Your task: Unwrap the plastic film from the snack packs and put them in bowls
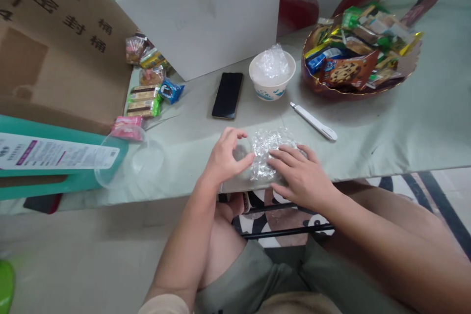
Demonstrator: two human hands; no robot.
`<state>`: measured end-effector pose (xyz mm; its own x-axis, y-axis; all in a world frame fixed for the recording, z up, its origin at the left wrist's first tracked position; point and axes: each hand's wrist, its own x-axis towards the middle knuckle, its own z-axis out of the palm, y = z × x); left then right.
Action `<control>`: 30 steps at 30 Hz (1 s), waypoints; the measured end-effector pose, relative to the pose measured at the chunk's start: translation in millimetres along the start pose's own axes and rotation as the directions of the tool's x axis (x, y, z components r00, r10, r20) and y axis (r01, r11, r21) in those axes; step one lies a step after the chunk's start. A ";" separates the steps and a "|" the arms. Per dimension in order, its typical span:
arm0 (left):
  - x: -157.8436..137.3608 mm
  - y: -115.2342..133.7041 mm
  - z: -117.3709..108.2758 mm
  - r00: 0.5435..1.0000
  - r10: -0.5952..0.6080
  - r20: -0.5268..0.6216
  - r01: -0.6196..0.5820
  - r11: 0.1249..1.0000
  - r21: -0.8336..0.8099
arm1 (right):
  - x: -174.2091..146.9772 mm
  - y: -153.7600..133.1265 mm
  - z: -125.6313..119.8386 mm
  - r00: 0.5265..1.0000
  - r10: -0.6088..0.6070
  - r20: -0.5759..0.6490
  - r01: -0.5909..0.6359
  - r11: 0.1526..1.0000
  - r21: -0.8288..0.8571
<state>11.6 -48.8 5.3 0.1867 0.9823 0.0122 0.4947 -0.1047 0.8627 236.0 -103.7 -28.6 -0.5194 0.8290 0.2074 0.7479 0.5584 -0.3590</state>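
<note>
A crinkled sheet of clear plastic wrap [263, 164] lies near the table's front edge, between my hands. My right hand [303, 174] rests over its right side, fingers stretched out and spread. At its left edge is my left hand [228, 154], thumb and index finger curved apart; a see-through patch shows in the gap, and I cannot make out what it is. Just beyond the wrap, a white utility knife [313, 121] lies slantwise. A paper bowl [271, 89] with crumpled clear plastic [273, 63] in it stands farther back.
A black phone [227, 95] lies left of the bowl. Back right, a basket [353, 94] holds wrapped snacks. Several snack packs [144, 99] lie beside a cardboard box [73, 68]. A clear plastic tub [128, 162] stands front left, near a green package [81, 176]. White boxes [213, 14] close off the back.
</note>
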 end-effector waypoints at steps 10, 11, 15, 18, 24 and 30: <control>-5.5 18.5 21.2 0.953 0.120 0.278 -0.078 0.985 -0.157 | 11.7 18.9 -47.1 0.959 0.282 0.036 -0.220 0.656 0.722; -5.6 17.5 22.0 0.970 0.064 0.233 -0.019 0.981 -0.192 | 11.1 22.6 -48.3 0.942 0.335 0.035 -0.235 0.580 0.780; -3.0 14.5 21.1 0.968 -0.204 0.147 0.251 0.808 -0.533 | 12.0 29.6 -41.5 0.923 0.363 0.129 -0.241 0.283 0.928; -0.1 14.5 20.9 0.918 -0.341 0.204 0.387 0.655 -0.649 | 19.2 22.8 -31.9 0.912 0.351 0.211 -0.296 0.207 0.933; 3.1 9.2 16.9 0.895 -0.351 0.277 0.446 0.741 -0.502 | 31.7 15.1 -16.7 0.835 0.455 0.310 -0.436 0.203 0.877; 7.4 0.3 5.1 0.891 -0.261 0.372 0.430 0.750 -0.503 | 38.9 22.1 -10.2 0.762 0.584 0.280 -0.369 0.037 0.929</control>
<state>17.4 -42.3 3.0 0.3530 0.8448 -0.4022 0.0247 0.4213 0.9066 236.5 -58.8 -19.2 -0.0751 0.9490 -0.3063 -0.1647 -0.3148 -0.9348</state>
